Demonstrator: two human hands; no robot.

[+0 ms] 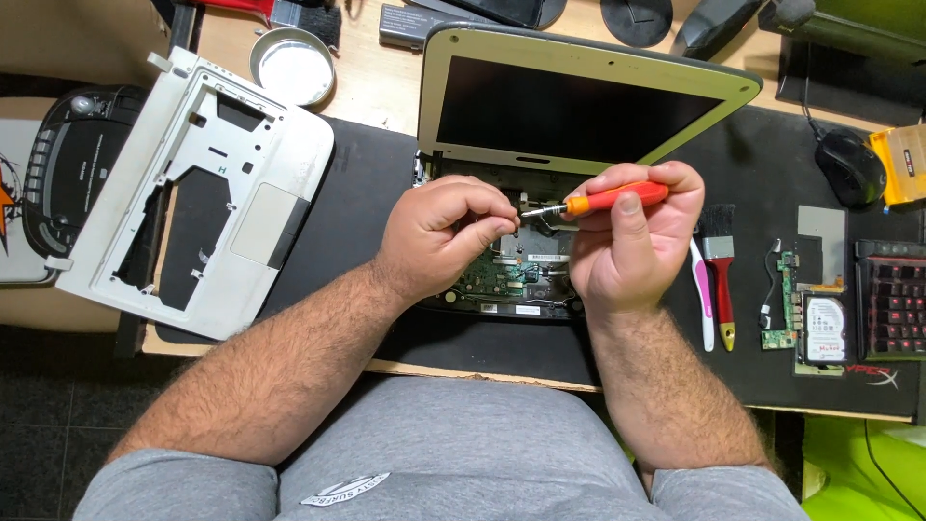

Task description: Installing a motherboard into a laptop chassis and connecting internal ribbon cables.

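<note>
Over the opened laptop (511, 275), his right hand (627, 241) clamps an orange screwdriver (603, 200), while the left hand (449, 232) pinches its tip steady; removed palmrest cover (193, 193) lies left.

We see a small laptop (579, 106) opened up on the dark mat, its screen panel with a pale greenish-cream bezel lying back toward twelve o'clock, the display dark and blank. Its base sits toward six o'clock with the top cover off, so the green circuit board (502, 275) and some thin wires show bare. We also see a screwdriver (598, 201) with an orange handle and a slim metal shaft, lying nearly level over the open base, its handle toward three o'clock and its tip pointing toward nine o'clock. The tip itself sits just above the board, near the hinge edge.
</note>
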